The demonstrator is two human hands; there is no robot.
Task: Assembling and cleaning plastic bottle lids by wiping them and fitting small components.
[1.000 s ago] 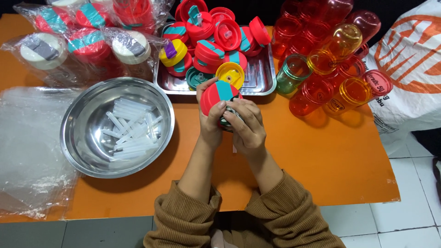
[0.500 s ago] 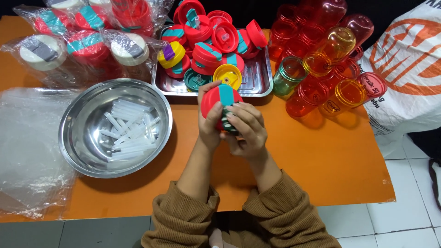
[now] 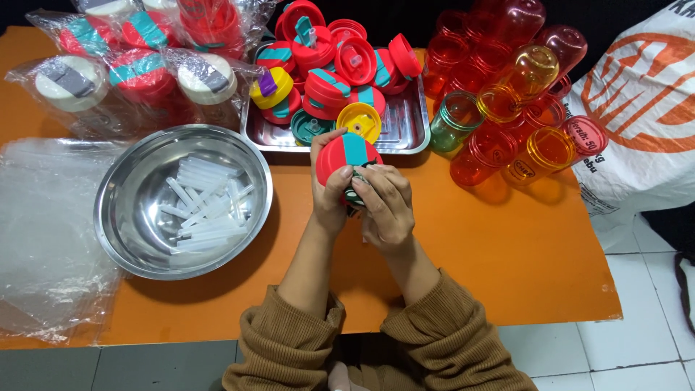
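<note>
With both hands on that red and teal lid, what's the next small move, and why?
Probably press the small part home with the right hand, while the left hand steadies the red lid with a teal band. The right fingertips sit against the lid's underside, and the lid is held clear of the orange table.

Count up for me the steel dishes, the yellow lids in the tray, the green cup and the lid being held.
Round steel bowl: 1
Rectangular steel tray: 1
Yellow lids: 2
Green cup: 1
Red-and-teal lid, held by left hand and right hand: 1
Total: 6
</note>
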